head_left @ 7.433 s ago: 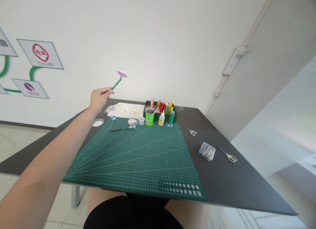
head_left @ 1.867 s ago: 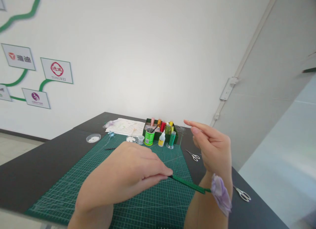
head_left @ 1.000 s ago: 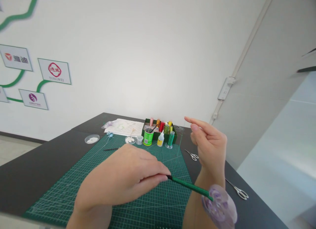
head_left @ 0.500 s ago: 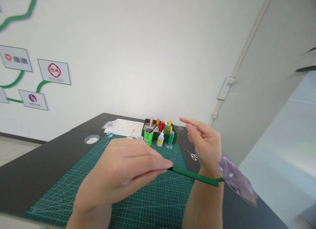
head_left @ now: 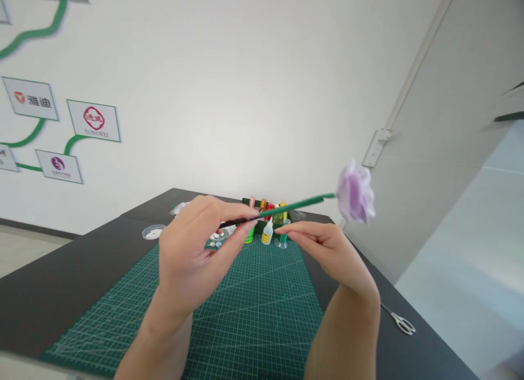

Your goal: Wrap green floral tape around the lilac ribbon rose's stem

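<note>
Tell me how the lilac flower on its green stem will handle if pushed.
The lilac flower is probably light and delicate: its petals look thin. The green stem seems fairly stiff, reaching from the left hand without sagging.

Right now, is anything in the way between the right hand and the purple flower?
Nothing visible stands between the right hand and the purple flower, which shows above it, on a green stem held by the left hand. Depth is unclear.
</note>
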`<action>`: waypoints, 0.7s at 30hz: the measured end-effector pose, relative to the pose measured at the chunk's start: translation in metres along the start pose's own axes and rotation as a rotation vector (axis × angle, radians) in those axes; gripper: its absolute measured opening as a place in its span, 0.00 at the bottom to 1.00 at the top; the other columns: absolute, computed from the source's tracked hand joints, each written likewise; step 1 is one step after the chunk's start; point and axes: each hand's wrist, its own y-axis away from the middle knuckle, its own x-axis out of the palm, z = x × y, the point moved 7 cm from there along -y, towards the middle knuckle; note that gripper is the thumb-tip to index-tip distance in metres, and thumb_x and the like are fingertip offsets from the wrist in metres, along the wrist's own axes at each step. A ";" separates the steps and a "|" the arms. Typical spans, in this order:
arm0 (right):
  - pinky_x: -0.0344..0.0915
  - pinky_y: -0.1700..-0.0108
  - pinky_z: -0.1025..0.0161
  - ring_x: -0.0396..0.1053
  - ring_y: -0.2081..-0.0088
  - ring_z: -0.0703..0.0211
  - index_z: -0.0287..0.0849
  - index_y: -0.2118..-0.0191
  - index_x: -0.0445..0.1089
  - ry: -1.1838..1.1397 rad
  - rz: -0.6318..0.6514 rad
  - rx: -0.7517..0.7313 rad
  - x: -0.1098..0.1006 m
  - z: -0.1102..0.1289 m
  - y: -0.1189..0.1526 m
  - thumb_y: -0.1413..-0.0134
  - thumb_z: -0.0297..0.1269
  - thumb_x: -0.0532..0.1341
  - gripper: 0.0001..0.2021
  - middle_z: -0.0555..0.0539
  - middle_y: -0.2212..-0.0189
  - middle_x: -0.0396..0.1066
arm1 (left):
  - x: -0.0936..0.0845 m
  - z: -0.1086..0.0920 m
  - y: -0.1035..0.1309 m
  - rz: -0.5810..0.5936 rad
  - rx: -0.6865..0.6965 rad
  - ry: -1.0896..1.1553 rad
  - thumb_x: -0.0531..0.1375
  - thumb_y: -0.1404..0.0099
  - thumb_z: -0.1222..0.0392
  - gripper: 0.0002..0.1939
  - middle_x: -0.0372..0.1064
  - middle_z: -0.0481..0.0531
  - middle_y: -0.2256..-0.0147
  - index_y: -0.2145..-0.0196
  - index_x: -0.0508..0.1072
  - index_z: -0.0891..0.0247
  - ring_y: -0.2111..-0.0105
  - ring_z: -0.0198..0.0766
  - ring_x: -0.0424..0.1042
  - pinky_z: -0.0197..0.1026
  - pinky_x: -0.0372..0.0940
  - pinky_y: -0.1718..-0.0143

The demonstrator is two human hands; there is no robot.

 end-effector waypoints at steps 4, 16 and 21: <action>0.68 0.70 0.64 0.75 0.67 0.57 0.48 0.57 0.85 -0.022 0.122 -0.013 0.006 0.008 0.002 0.34 0.42 0.61 0.13 0.44 0.62 0.82 | 0.010 0.022 -0.001 -0.086 -0.107 0.072 0.66 0.32 0.68 0.11 0.78 0.46 0.65 0.54 0.82 0.55 0.68 0.32 0.72 0.35 0.69 0.68; 0.52 0.74 0.64 0.53 0.80 0.64 0.38 0.59 0.82 -0.222 -0.238 0.203 -0.020 -0.050 -0.012 0.42 0.53 0.63 0.22 0.54 0.84 0.57 | 0.068 0.093 0.004 -0.012 -0.605 0.664 0.66 0.35 0.59 0.07 0.79 0.51 0.65 0.58 0.77 0.60 0.72 0.33 0.76 0.31 0.67 0.78; 0.64 0.47 0.40 0.71 0.51 0.42 0.38 0.36 0.67 0.231 -0.781 0.329 -0.043 -0.051 -0.003 0.42 0.49 0.61 0.32 0.34 0.50 0.74 | 0.084 0.090 0.008 0.077 -0.664 0.745 0.65 0.35 0.57 0.09 0.80 0.52 0.66 0.57 0.74 0.60 0.74 0.32 0.75 0.31 0.62 0.81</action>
